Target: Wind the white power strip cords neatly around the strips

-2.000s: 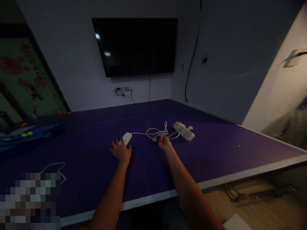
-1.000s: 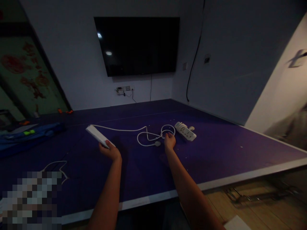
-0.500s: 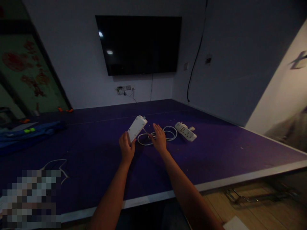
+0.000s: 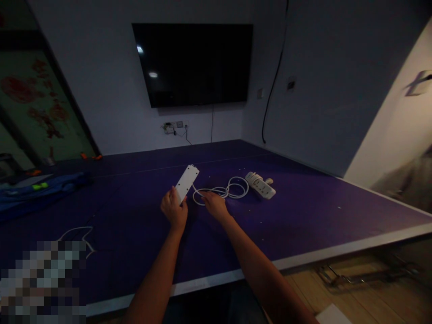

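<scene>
My left hand [image 4: 174, 210] grips the near end of a white power strip [image 4: 186, 181], which points up and away from me above the purple table [image 4: 303, 216]. The strip's white cord [image 4: 222, 191] lies in loops on the table to its right. My right hand [image 4: 213, 204] rests on the near part of that cord, fingers closing around it. A second white power strip [image 4: 260, 185] lies flat just beyond the loops, to the right.
A dark TV [image 4: 194, 63] hangs on the far wall above a wall socket [image 4: 173, 125]. Blue fabric [image 4: 37, 191] lies at the table's left. Another thin white cable [image 4: 79, 234] curls at the near left. The table's white front edge [image 4: 303, 261] runs below my arms.
My left hand lifted the power strip, swung it left, then brought it back to the middle. My right hand moved from the far loops to the cord near the strip.
</scene>
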{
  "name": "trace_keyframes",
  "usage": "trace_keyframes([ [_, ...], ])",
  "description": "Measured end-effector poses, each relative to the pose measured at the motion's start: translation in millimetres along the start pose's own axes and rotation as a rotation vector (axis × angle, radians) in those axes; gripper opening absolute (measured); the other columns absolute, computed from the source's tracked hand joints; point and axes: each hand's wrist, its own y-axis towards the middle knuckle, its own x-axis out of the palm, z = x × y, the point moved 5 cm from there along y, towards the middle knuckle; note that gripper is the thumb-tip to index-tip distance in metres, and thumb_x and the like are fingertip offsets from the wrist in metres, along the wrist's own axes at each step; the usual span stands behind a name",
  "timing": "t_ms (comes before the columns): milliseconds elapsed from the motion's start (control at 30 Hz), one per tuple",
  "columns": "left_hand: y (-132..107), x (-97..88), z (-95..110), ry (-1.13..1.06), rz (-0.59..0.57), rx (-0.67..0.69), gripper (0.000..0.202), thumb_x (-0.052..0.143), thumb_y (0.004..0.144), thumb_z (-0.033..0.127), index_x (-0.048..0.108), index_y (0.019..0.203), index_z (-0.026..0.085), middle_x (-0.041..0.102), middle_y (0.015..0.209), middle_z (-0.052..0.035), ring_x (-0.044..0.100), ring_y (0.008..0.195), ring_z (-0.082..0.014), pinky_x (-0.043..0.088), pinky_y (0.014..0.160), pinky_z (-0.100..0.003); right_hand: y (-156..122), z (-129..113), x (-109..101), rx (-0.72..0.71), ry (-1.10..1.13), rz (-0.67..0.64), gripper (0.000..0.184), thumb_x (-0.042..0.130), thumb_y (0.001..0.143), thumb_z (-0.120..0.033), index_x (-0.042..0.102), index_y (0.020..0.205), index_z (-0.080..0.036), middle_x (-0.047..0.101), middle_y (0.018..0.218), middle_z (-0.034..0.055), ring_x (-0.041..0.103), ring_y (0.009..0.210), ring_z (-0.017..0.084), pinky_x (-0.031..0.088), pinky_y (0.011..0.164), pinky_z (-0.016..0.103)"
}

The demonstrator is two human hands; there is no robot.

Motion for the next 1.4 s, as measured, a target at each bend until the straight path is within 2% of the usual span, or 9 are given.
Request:
trace_keyframes([
  [133,3.5,-5.5,-15.6,0.185,-0.047,-0.113,0.062,0.059,0.073,0.017,0.044,0.133,0.018,0.051,0.122,-0.0153,0.043,0.117,-0.0321,0.031,0.098,-0.052,0.2,-3.2,2.7,-0.093,-0.033,0.021,0.028,0.046,0.089,-0.019,0.066,0.108,-0.018,0.067,0.1,0.0102,0.06,0.095,0.023,0.045,0.087,0.034],
  [333,8.8,-0.1,-12.7,0.276,-0.171,0.044,0.051,0.051,0.07,0.006,0.057,0.118,0.023,0.057,0.117,-0.0113,0.047,0.114,-0.0293,0.027,0.104,-0.052,-3.8,-9.9,-8.3,-0.259,-0.023,0.253,0.021,0.047,0.09,-0.019,0.067,0.094,-0.018,0.065,0.093,0.01,0.058,0.088,0.021,0.045,0.082,0.035],
  [500,7.0,6.3,9.5,0.16,-0.315,0.297,0.057,0.047,0.067,0.004,0.054,0.12,0.025,0.058,0.125,-0.0054,0.042,0.123,-0.028,0.011,0.112,-0.055,-7.4,-3.1,-32.3,-0.162,0.028,0.453,0.016,0.052,0.088,-0.025,0.066,0.092,-0.021,0.064,0.102,0.0093,0.056,0.097,0.022,0.042,0.086,0.037],
  [600,6.2,7.6,16.5,0.096,-0.379,0.336,0.06,0.045,0.066,0.003,0.051,0.122,0.024,0.058,0.125,-0.0051,0.042,0.124,-0.0266,0.009,0.112,-0.055,-7.0,5.5,-41.8,-0.099,0.203,0.512,0.018,0.05,0.088,-0.03,0.065,0.09,-0.02,0.062,0.115,0.0099,0.055,0.106,0.023,0.042,0.089,0.037],
  [667,5.7,7.9,18.7,0.082,-0.393,0.339,0.059,0.045,0.066,0.004,0.05,0.121,0.023,0.059,0.124,-0.0056,0.044,0.123,-0.0263,0.009,0.112,-0.054,-4.6,11.4,-41.5,-0.05,0.354,0.475,0.021,0.05,0.088,-0.034,0.065,0.089,-0.02,0.065,0.109,0.0094,0.059,0.101,0.021,0.044,0.086,0.034],
  [833,-1.1,11.8,22.4,0.093,-0.446,0.357,0.052,0.058,0.069,0.026,0.05,0.12,0.02,0.06,0.119,-0.0105,0.048,0.116,-0.0301,0.01,0.111,-0.056,-0.9,22.3,-32.2,0.14,0.597,0.388,0.031,0.055,0.08,-0.045,0.067,0.08,-0.017,0.069,0.076,0.006,0.062,0.071,0.019,0.046,0.064,0.027],
  [1067,-5.8,9.4,30.2,0.098,-0.44,0.36,0.074,0.059,0.058,0.072,0.057,0.11,0.019,0.064,0.105,-0.0117,0.054,0.103,-0.0303,0.02,0.108,-0.052,-2.1,21.6,-28.6,0.216,0.698,0.359,0.035,0.061,0.071,-0.049,0.069,0.075,-0.016,0.07,0.073,0.0073,0.061,0.067,0.019,0.045,0.061,0.028],
  [1267,-6.7,7.5,31.1,0.152,-0.448,0.279,0.078,0.049,0.055,0.084,0.061,0.094,0.017,0.065,0.09,-0.0128,0.058,0.09,-0.0302,0.041,0.086,-0.043,0.5,25.5,-25.5,0.262,0.837,0.267,0.031,0.066,0.063,-0.047,0.07,0.069,-0.016,0.07,0.07,0.0063,0.061,0.065,0.019,0.044,0.059,0.027],
  [1400,-8.2,8.1,32.6,0.107,-0.482,0.275,0.077,0.049,0.054,0.085,0.062,0.09,0.018,0.065,0.087,-0.012,0.059,0.086,-0.0289,0.044,0.076,-0.039,1.2,35.3,-21.6,0.316,0.938,0.212,0.028,0.064,0.062,-0.045,0.069,0.065,-0.018,0.07,0.068,0.0048,0.06,0.063,0.018,0.044,0.058,0.027],
])
